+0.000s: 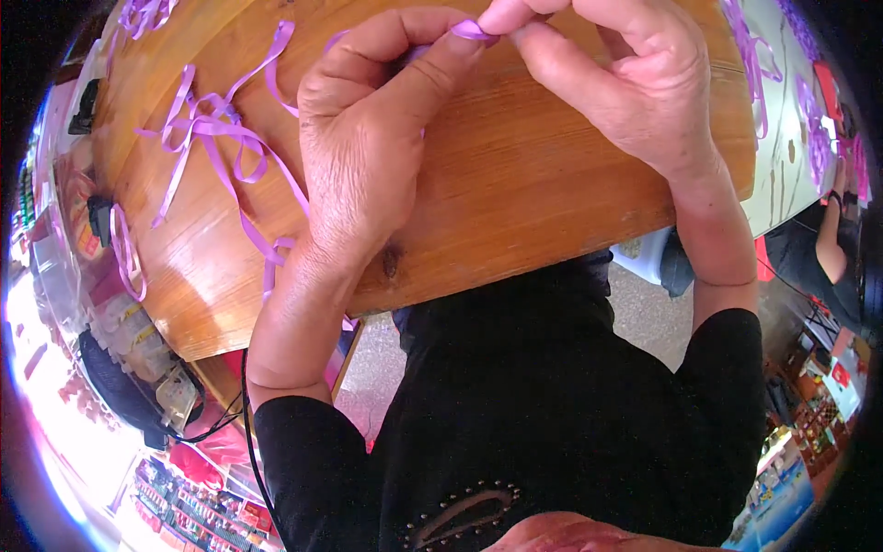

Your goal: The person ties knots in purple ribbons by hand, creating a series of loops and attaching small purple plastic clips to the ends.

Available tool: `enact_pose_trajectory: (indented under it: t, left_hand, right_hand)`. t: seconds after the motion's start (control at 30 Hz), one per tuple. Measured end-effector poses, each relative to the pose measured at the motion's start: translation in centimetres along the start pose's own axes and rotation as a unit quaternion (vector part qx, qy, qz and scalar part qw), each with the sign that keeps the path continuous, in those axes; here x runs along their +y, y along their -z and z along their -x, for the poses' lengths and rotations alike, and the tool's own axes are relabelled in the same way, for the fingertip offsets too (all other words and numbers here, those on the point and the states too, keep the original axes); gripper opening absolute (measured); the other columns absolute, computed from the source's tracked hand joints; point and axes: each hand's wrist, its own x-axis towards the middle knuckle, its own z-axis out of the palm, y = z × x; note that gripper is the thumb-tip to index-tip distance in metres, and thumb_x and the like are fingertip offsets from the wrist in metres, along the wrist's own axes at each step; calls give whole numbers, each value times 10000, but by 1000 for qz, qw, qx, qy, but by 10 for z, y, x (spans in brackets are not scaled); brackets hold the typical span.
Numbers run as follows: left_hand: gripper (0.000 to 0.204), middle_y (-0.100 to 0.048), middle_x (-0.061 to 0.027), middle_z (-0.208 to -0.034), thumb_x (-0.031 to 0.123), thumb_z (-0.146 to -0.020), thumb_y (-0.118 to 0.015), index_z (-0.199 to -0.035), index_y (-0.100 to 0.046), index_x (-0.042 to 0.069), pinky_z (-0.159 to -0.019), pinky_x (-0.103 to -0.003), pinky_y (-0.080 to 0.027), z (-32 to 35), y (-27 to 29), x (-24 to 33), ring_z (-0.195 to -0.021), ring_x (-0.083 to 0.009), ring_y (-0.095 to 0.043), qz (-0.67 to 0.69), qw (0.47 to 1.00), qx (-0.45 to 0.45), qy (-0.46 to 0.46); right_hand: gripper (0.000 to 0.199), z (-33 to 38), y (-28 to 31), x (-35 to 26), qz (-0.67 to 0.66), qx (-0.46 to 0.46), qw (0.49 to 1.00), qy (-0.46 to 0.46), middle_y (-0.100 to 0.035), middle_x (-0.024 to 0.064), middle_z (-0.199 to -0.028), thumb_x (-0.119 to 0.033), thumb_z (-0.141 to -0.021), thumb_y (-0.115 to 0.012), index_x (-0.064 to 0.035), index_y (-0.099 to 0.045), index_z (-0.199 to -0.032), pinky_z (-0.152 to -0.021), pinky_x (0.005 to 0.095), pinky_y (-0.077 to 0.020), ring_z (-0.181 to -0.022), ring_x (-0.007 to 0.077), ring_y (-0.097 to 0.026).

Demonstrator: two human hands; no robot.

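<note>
Over the far part of the wooden table [543, 198], my two hands meet at a narrow purple ribbon [468, 30]. My left hand [368, 120] pinches it between thumb and curled fingers, with a small loop showing over the thumb tip. The thumb and forefinger of my right hand [625, 78] close at the ribbon's right end, by the left fingertips. Part of the ribbon is hidden behind the left fingers. Left of my left hand lies a tangled purple ribbon with a bow [207, 120], its long tails running down toward my left forearm.
A ribbon loop [127, 253] hangs at the table's left edge. More purple ribbons [814, 129] lie on a white table [782, 170] at the right. Another person's arm [831, 239] shows at the far right. A black cable [246, 432] runs beside my left sleeve.
</note>
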Motion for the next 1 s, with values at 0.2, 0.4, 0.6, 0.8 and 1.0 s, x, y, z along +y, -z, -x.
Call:
enact_pose_trajectory:
  t: [0.2,0.4,0.6,0.8,1.0]
  left_hand:
    - [170,-643,-32,-848,69,-832,-623,-987,-637,1,-606,-161,-438,1,-3,3,-737,-63,-578,21,1000,16,4]
    - [150,-634,-25,-818,93,-837,-627,-962,-643,11,-588,-175,-435,1,-2,7,-676,-61,-555,-27,998,22,47]
    - [127,-635,-30,-798,68,-852,-605,-953,-634,-4,-552,-174,-430,-3,-6,0,-632,-62,-550,34,999,-6,-22]
    - [139,-647,-46,-827,54,-846,-612,-972,-629,-3,-550,-173,-437,-4,-1,-2,-652,-72,-572,78,997,6,-24]
    - [134,-645,-44,-817,52,-847,-611,-967,-631,-5,-537,-171,-426,-5,1,-3,-640,-72,-565,33,999,-8,-35]
  right_hand:
    - [151,-3,1,-7,10,-8,1000,-16,-647,101,-794,62,-725,-649,6,-650,-866,-612,241,-477,-715,197,-618]
    - [139,1,0,-5,44,2,999,17,-637,102,-792,49,-727,-648,-3,-639,-856,-589,250,-478,-695,202,-619]
    - [105,1,2,-5,-3,-16,998,-64,-611,93,-754,31,-700,-642,-13,-605,-788,-583,250,-471,-690,195,-617]
    - [119,1,-3,-8,-23,28,998,-53,-614,108,-745,32,-703,-672,-6,-622,-804,-570,249,-482,-676,201,-619]
    - [143,4,-9,-7,83,54,995,-1,-616,103,-731,32,-679,-692,-4,-621,-798,-562,242,-480,-655,199,-611]
